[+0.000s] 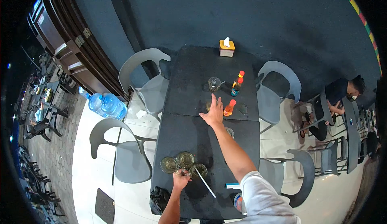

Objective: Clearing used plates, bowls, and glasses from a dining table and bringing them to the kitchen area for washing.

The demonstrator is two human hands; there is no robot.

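Note:
My left hand (181, 180) grips a small clear glass (183, 172) at the near left of the black table (184, 127). Touching or close beside it are a glass (169, 164), another glass (185, 159) and a third glass (198, 170) with a white straw (205, 183) leaning out. My right hand (214, 110) reaches over the table's middle, fingers spread, holding nothing that I can see. A glass (208, 106) shows partly behind it. Just right of the fingers stands an orange-red sauce bottle (229, 108). Under my right forearm another glass (229, 131) is half hidden.
Farther back stand a glass mug (214, 84), two sauce bottles (237, 86) and a tissue box (227, 51). Near me lie a dark cloth (159, 198), a blue-and-white squeegee-like tool (232, 186) and a container (239, 203). Grey chairs (133, 160) flank the table. A person (335, 100) sits at right.

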